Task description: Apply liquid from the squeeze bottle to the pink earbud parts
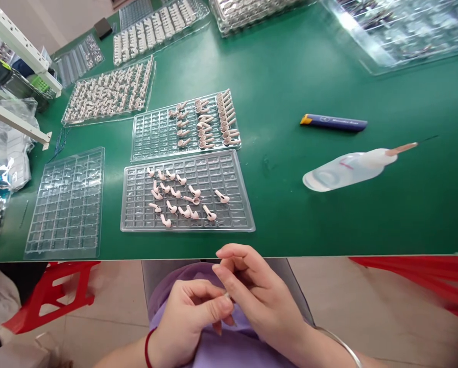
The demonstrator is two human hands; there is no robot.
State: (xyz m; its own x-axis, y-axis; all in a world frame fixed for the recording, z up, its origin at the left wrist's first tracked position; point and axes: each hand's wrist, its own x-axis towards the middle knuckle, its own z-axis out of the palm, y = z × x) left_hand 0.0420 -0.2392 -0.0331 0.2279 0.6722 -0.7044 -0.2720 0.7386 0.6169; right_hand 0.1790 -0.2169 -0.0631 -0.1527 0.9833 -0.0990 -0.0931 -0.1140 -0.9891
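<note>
Facing the flat green table [274, 214], the person has both hands above the lap [229, 347], off the near edge. The right hand [265, 294] is loosely curled, its grip unclear; the left hand [192, 312] pinches a small pale piece [227, 295] between thumb and forefinger. Steady left fingertips and light right-hand pressure would likely serve best. Fingers hide the piece's direction and long axis.

left hand [188, 317] beside right hand [265, 299], earpieces [210, 214] on tray [238, 223]

Bright light; glare, perhaps blur, on the upper-right tray [366, 47]
</note>
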